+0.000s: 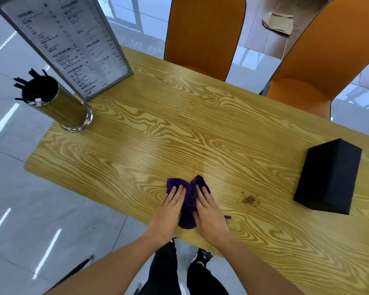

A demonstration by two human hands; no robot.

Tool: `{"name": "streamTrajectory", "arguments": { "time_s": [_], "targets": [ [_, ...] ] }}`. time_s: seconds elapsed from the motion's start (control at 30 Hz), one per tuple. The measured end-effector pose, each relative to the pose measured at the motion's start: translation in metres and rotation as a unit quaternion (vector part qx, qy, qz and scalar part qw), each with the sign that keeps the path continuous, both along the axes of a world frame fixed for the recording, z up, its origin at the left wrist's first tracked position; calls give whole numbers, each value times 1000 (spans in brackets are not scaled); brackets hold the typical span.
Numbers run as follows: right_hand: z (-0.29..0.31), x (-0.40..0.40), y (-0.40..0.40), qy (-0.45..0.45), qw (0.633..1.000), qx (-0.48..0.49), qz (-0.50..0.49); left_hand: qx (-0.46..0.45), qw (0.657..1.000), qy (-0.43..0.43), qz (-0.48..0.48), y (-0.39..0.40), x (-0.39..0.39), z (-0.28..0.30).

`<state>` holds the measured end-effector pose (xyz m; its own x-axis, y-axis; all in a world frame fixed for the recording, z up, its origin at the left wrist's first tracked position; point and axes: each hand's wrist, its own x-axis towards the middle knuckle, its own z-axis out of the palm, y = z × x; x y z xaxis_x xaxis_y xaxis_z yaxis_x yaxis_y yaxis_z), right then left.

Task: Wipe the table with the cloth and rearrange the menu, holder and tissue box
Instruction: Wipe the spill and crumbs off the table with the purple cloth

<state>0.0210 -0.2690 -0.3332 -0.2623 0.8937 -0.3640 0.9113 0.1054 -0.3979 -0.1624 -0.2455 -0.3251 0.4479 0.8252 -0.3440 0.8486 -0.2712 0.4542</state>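
A purple cloth (190,194) lies bunched near the front edge of the wood-grain table (179,124). My left hand (168,211) and my right hand (209,211) both press flat on it, fingers pointing away from me. A small patch of brown crumbs (250,199) sits just right of the cloth. The framed menu (68,43) stands upright at the far left corner. Beside it, a shiny cylindrical holder (60,105) contains dark sticks. A black tissue box (330,175) stands on the right side.
Two orange chairs (202,35) (328,60) stand at the far side of the table. Glossy grey floor tiles surround the table. My legs and shoes (202,256) show below the front edge.
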Motion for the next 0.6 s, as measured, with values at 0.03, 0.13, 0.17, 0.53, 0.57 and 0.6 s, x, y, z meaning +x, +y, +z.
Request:
{"name": "streamTrajectory", "arguments": {
  "time_s": [0.03, 0.13, 0.17, 0.53, 0.57, 0.6],
  "targets": [
    [-1, -1, 10, 0, 1000, 2, -1, 1, 1000, 3, 4, 10, -1, 0],
    [-5, -4, 44, -8, 1000, 7, -3, 9, 1000, 19, 4, 43, -1, 1],
    [-6, -5, 57, -11, 1000, 4, -5, 12, 1000, 25, 7, 57, 0, 0],
    [-1, 5, 199, 31, 998, -3, -51, 27, 999, 44, 16, 197, 27, 3],
    [0, 8, 208, 33, 998, -2, -56, 28, 999, 43, 13, 206, 30, 3],
    [2, 11, 216, 32, 998, 1, -62, 28, 999, 41, 10, 216, 33, 2]
  ]
}}
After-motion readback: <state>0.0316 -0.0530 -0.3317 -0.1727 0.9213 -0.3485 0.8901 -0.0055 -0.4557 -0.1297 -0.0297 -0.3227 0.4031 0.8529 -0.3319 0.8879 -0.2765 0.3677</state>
